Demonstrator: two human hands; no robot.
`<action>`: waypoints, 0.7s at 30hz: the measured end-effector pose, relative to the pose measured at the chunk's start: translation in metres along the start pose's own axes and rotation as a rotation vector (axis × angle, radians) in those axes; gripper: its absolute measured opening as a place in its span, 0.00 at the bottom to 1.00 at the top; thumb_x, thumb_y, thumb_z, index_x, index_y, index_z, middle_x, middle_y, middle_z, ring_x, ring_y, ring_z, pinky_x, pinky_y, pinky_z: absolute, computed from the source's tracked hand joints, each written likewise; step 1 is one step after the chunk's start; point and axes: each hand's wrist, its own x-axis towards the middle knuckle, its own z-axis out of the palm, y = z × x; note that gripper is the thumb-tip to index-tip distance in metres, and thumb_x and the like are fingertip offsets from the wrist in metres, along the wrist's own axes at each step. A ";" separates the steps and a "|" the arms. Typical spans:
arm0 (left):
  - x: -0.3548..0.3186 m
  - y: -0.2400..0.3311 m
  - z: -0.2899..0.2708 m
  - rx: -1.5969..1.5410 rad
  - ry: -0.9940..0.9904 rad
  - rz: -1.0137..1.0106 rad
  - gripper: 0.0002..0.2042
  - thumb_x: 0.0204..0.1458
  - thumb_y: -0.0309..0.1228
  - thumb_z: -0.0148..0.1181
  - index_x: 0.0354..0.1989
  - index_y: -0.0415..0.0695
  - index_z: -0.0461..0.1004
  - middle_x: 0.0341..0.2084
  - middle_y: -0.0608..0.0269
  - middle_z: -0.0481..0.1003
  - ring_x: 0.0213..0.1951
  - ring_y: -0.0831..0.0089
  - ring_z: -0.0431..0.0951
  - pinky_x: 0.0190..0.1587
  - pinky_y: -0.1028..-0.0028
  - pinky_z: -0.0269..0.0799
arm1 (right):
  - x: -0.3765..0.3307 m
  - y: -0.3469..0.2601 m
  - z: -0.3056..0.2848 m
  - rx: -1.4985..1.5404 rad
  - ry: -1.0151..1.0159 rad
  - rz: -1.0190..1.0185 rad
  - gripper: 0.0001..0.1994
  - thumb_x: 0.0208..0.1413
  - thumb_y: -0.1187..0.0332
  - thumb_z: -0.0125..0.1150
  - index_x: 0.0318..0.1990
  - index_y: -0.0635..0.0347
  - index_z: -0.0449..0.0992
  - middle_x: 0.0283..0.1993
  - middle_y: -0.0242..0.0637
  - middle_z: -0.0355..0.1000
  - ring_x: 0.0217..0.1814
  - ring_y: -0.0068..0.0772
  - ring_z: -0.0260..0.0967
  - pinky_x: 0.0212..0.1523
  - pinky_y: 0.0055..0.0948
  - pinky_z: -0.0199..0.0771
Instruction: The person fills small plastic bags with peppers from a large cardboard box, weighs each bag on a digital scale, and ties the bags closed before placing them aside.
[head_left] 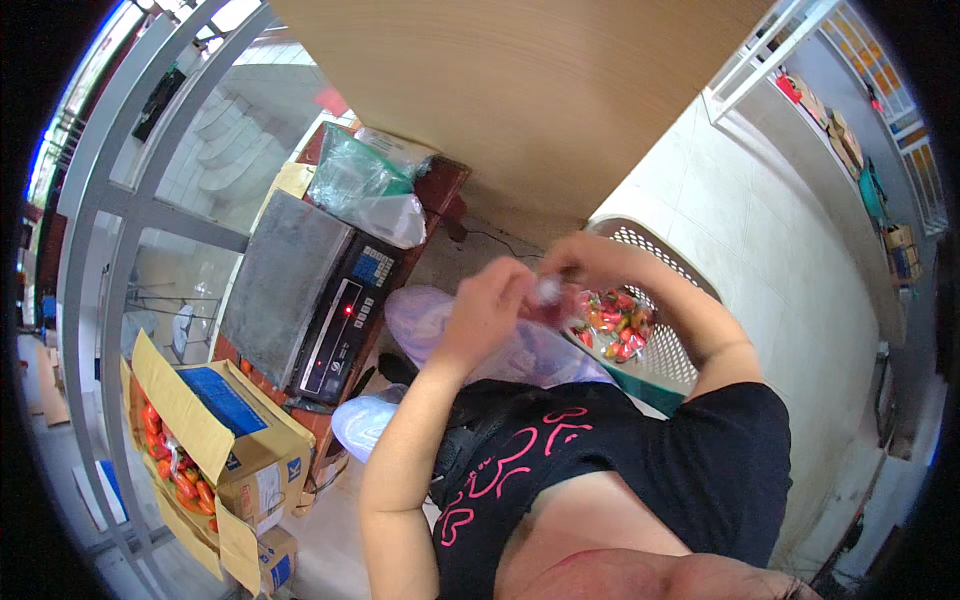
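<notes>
My left hand (497, 297) and my right hand (583, 262) are raised close together in front of my body. Between them is a small clear plastic bag (547, 294), blurred by motion, with something reddish inside. The fingers of both hands look pinched on it. Below the right forearm stands a beige perforated plastic basket (690, 268), where clear bags of red, orange and green peppers (618, 325) lie. A thin, pale purple plastic bag (425, 312) spreads beneath the left hand and across my lap.
On the left, a digital scale (290, 290) with a grey platform sits on a reddish-brown table (440, 190), beside plastic packaging (360, 175). An open cardboard box (260, 440) holds red peppers (180, 470). A wooden panel (520, 90) rises ahead.
</notes>
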 end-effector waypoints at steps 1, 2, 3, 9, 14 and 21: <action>-0.005 -0.009 -0.001 -0.016 -0.075 -0.032 0.08 0.52 0.30 0.48 0.29 0.38 0.69 0.20 0.59 0.72 0.27 0.71 0.74 0.31 0.75 0.68 | -0.014 0.032 0.006 -0.092 -0.147 0.223 0.09 0.38 0.73 0.55 0.31 0.60 0.74 0.28 0.44 0.71 0.31 0.45 0.68 0.33 0.35 0.67; -0.007 -0.019 -0.002 -0.036 -0.156 -0.055 0.08 0.53 0.29 0.47 0.29 0.37 0.68 0.21 0.62 0.72 0.27 0.76 0.74 0.32 0.78 0.68 | -0.029 0.061 0.014 -0.224 -0.158 0.231 0.08 0.36 0.74 0.55 0.29 0.60 0.75 0.25 0.44 0.71 0.30 0.46 0.68 0.32 0.37 0.67; -0.010 -0.038 -0.005 0.001 -0.148 -0.074 0.08 0.53 0.30 0.47 0.29 0.37 0.69 0.21 0.62 0.72 0.27 0.76 0.73 0.32 0.77 0.68 | -0.042 0.087 0.027 -0.351 -0.177 0.237 0.08 0.35 0.75 0.54 0.27 0.60 0.75 0.23 0.44 0.71 0.29 0.47 0.68 0.31 0.39 0.67; -0.031 -0.092 -0.046 0.066 -0.012 -0.175 0.10 0.51 0.33 0.48 0.28 0.38 0.69 0.19 0.53 0.72 0.26 0.62 0.74 0.29 0.70 0.66 | -0.006 0.141 0.059 -0.532 -0.643 0.453 0.13 0.39 0.71 0.54 0.36 0.61 0.74 0.36 0.49 0.71 0.38 0.45 0.70 0.37 0.39 0.69; -0.010 -0.118 -0.059 0.228 0.049 -0.215 0.13 0.52 0.36 0.48 0.26 0.38 0.70 0.20 0.50 0.72 0.26 0.55 0.72 0.30 0.67 0.66 | 0.172 0.107 0.057 -0.374 0.416 -0.125 0.11 0.44 0.71 0.48 0.37 0.56 0.71 0.32 0.44 0.68 0.36 0.46 0.65 0.37 0.41 0.65; 0.052 -0.181 -0.044 0.723 0.050 -0.182 0.09 0.46 0.29 0.47 0.28 0.36 0.70 0.29 0.48 0.70 0.36 0.54 0.71 0.38 0.63 0.68 | 0.304 0.116 0.070 -0.953 0.483 -0.271 0.13 0.44 0.68 0.48 0.38 0.59 0.71 0.36 0.37 0.68 0.40 0.35 0.66 0.39 0.33 0.65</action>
